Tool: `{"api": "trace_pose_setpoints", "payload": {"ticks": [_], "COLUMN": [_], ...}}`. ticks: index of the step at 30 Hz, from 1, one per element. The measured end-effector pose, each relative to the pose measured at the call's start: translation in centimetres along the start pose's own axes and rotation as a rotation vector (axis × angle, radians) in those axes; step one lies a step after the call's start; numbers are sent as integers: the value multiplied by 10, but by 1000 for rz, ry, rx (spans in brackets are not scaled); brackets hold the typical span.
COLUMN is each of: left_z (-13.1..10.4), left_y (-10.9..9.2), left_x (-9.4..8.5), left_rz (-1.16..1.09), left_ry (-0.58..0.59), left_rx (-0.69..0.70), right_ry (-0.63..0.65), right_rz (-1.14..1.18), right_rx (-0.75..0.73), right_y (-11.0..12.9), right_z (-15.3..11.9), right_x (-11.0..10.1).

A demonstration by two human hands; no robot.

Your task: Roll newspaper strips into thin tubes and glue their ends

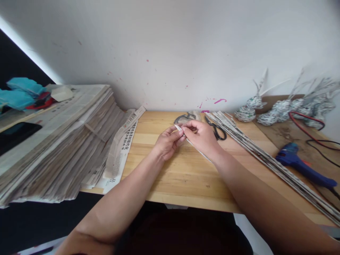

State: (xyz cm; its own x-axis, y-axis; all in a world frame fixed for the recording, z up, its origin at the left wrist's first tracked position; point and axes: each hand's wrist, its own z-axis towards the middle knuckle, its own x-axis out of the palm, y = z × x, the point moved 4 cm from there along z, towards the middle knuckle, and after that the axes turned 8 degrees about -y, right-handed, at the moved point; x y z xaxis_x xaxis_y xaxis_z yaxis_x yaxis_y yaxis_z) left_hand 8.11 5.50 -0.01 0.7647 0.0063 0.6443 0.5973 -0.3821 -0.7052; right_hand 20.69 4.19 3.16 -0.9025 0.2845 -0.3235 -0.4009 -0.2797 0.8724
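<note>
Over the middle of the wooden table, my left hand [168, 142] and my right hand [201, 136] meet, thumbs and fingertips pinched together. Between them is a thin rolled paper stick [178, 127], whose pale pointed tip pokes out above the left thumb. Its other end runs down to the right under my right hand and wrist. The fingers hide the stick's middle. Just behind the right hand lie black-handled scissors [220, 131], partly covered by it. A greyish bundle [183, 118], too blurred to name, rests beyond my fingers.
A tall newspaper stack [87, 141] fills the left, with a phone [18, 134] on top. Long rolled paper sticks [255, 154] lie diagonally at right. Beyond them are a blue glue gun [305, 166], its cord, and woven paper figures [248, 108] against the wall.
</note>
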Motion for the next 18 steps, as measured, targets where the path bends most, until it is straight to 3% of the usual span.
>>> {"api": "trace_pose_setpoints", "payload": {"ticks": [7,14,18], "left_z": [1,2,1], "left_y": [1,5,7], "left_x": [-3,-4,-3], "left_rz": [19,64,79], "left_ry": [-24,18,9], "left_rx": [47,61,51], "right_ry": [-9,-55,-95], "right_rz": [-83,-217,-375], "right_rx": [-37,-53,-178], "right_y": [11,4,9], "right_z": [-2,-2,-3], "right_x": [-5,-3,-3]}}
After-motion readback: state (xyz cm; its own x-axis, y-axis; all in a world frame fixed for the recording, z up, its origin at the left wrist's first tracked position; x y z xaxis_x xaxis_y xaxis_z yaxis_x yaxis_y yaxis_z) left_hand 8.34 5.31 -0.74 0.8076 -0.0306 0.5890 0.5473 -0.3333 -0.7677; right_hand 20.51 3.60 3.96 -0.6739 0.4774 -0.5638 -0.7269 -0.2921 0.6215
